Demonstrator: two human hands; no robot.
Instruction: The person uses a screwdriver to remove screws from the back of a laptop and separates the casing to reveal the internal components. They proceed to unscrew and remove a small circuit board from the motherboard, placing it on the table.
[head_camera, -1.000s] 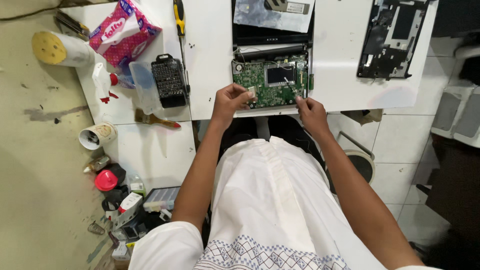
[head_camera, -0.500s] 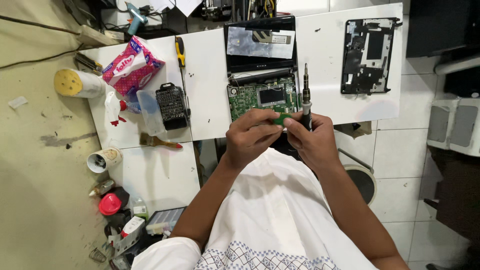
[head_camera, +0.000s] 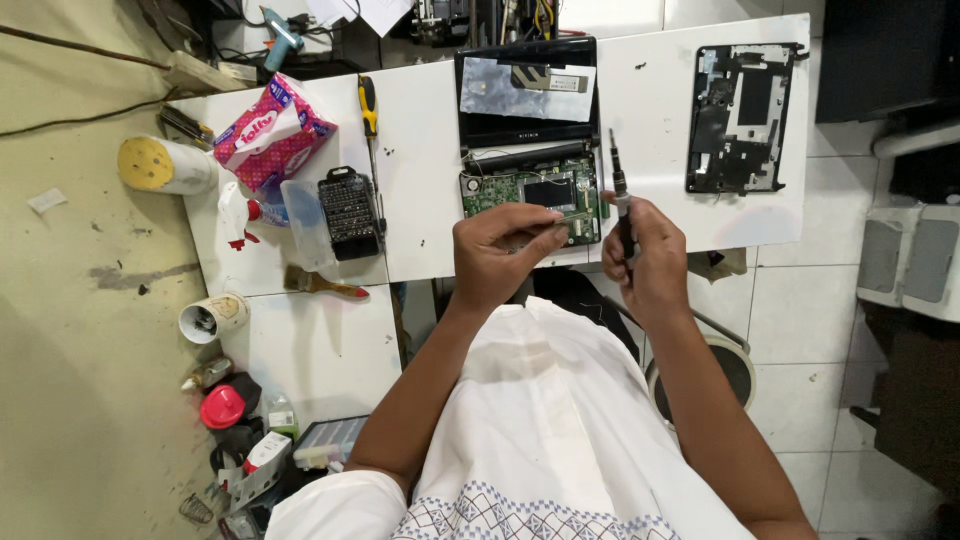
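Note:
My left hand (head_camera: 503, 248) hovers over the near edge of a green circuit board (head_camera: 528, 188) that lies in an opened small laptop. Its fingertips are pinched together; I cannot tell whether anything small is between them. My right hand (head_camera: 648, 255) is just right of the board and grips a thin black screwdriver (head_camera: 617, 178), whose tip points away from me. The laptop's dark lid (head_camera: 527, 92) lies flat behind the board on the white table (head_camera: 430, 180).
A black laptop cover (head_camera: 745, 105) lies at the right of the table. To the left are a case of bits (head_camera: 348, 212), a yellow-handled screwdriver (head_camera: 369, 108), a pink tissue pack (head_camera: 272, 130), a brush (head_camera: 322, 286) and a cup (head_camera: 212, 318). Clutter lies on the floor at lower left.
Both hands left the board's near corners and met in front of me. The right hand now holds a screwdriver and has moved right; the left hand stays pinched over the board's edge.

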